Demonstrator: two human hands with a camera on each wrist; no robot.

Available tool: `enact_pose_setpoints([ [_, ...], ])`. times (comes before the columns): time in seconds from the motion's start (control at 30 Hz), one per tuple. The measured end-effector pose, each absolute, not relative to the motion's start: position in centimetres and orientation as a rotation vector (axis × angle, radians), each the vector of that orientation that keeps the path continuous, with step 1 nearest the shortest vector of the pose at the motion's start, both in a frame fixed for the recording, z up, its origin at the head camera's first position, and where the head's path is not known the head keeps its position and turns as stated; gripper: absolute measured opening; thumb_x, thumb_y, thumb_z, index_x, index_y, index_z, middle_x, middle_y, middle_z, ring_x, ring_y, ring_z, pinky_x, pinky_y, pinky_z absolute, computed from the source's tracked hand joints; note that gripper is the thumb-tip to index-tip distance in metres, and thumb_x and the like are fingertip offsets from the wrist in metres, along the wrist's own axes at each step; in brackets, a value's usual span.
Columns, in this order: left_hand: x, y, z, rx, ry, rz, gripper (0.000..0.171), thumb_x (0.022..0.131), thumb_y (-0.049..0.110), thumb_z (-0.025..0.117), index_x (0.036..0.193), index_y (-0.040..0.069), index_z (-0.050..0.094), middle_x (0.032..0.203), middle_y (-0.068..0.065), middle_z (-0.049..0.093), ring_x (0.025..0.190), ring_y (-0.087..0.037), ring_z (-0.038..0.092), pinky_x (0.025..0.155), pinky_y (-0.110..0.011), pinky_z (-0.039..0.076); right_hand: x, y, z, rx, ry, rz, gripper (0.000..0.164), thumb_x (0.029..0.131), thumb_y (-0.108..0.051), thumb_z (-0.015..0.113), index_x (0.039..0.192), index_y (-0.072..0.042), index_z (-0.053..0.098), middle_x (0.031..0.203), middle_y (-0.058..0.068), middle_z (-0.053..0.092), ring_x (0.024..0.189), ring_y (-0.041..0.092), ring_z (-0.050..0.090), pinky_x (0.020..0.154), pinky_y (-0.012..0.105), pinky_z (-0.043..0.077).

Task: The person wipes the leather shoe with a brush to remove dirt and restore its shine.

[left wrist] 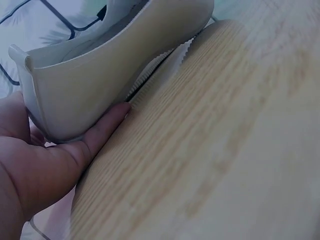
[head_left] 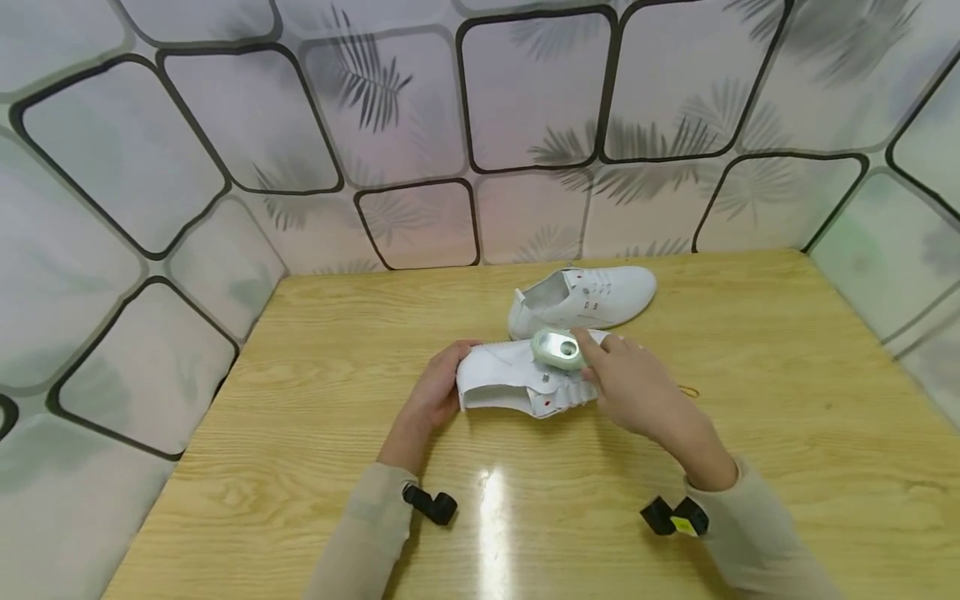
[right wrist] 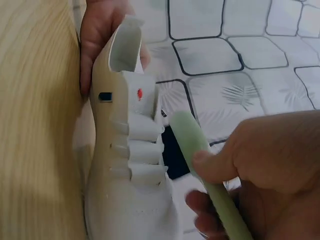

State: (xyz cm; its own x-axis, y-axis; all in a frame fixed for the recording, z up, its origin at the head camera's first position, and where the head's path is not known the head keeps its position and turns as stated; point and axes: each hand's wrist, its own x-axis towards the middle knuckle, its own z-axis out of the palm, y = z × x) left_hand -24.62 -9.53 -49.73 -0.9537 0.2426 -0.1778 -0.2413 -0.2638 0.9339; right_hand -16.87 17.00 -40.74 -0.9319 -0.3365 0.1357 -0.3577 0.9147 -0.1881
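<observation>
A white lace-up shoe [head_left: 495, 367] lies low over the table, tilted with its opening facing me and its toe to the right. My left hand [head_left: 441, 383] grips it round the heel; in the left wrist view one finger [left wrist: 107, 122] reaches along under the sole. My right hand [head_left: 637, 383] holds a light green oval-headed tool [head_left: 557, 348] by its handle, thumb lying along it in the right wrist view. The tool's head overlaps the shoe's far side in the head view. Part of the toe is hidden behind my right hand.
A second white shoe [head_left: 611, 296] stands just behind the first, toe to the right. The wooden table [head_left: 300, 333] meets patterned walls [head_left: 532, 92] at the back and sides. A thin brownish loop [head_left: 688, 391] shows beyond my right hand.
</observation>
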Motion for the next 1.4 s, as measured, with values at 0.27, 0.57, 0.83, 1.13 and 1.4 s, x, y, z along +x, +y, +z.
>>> enact_pose_setpoints([
  [0.27, -24.6, -9.4, -49.5, -0.016, 1.681, 2.288, 0.029, 0.1, 0.016, 0.04, 0.118, 0.002, 0.059, 0.099, -0.002, 0.064, 0.084, -0.01, 0.062, 0.071, -0.023, 0.051, -17.1, 17.2, -40.7, 0.531, -2.969, 0.311, 0.053, 0.099, -0.014, 0.058, 0.147, 0.0, 0.041, 0.1, 0.025, 0.06, 0.083, 0.035, 0.058, 0.069, 0.048, 0.049],
  [0.57, -24.6, -9.5, -49.6, 0.016, 1.708, 2.283, 0.032, 0.103, 0.018, 0.04, 0.121, -0.001, 0.059, 0.106, -0.003, 0.064, 0.09, -0.011, 0.062, 0.075, -0.023, 0.052, -16.9, 16.7, -40.9, 0.534, -2.985, 0.328, 0.053, 0.099, -0.015, 0.058, 0.147, -0.001, 0.041, 0.1, 0.025, 0.061, 0.086, 0.038, 0.06, 0.07, 0.05, 0.051],
  [0.83, -24.7, -9.5, -49.6, 0.018, 1.691, 2.285, 0.032, 0.103, 0.018, 0.039, 0.121, -0.001, 0.058, 0.105, -0.003, 0.064, 0.09, -0.01, 0.062, 0.075, -0.023, 0.052, -17.1, 16.3, -41.1, 0.466, -2.957, 0.305, 0.055, 0.099, -0.016, 0.058, 0.148, 0.0, 0.039, 0.102, 0.026, 0.06, 0.084, 0.037, 0.059, 0.067, 0.048, 0.05],
  [1.13, -24.5, -10.2, -49.9, 0.121, 1.631, 2.266, 0.029, 0.107, 0.02, 0.037, 0.115, 0.009, 0.062, 0.102, 0.0, 0.064, 0.088, -0.01, 0.062, 0.073, -0.024, 0.052, -17.1, 16.6, -40.8, 0.526, -2.966, 0.337, 0.054, 0.1, -0.014, 0.058, 0.148, 0.001, 0.04, 0.103, 0.026, 0.06, 0.087, 0.037, 0.06, 0.069, 0.05, 0.051],
  [1.4, -24.5, -10.5, -50.0, 0.172, 1.538, 2.266, 0.027, 0.108, 0.019, 0.034, 0.111, 0.014, 0.06, 0.104, 0.0, 0.063, 0.089, -0.01, 0.062, 0.073, -0.023, 0.052, -17.4, 16.7, -41.0, 0.544, -2.979, 0.363, 0.054, 0.1, -0.015, 0.057, 0.149, 0.0, 0.039, 0.108, 0.027, 0.061, 0.092, 0.04, 0.061, 0.073, 0.052, 0.051],
])
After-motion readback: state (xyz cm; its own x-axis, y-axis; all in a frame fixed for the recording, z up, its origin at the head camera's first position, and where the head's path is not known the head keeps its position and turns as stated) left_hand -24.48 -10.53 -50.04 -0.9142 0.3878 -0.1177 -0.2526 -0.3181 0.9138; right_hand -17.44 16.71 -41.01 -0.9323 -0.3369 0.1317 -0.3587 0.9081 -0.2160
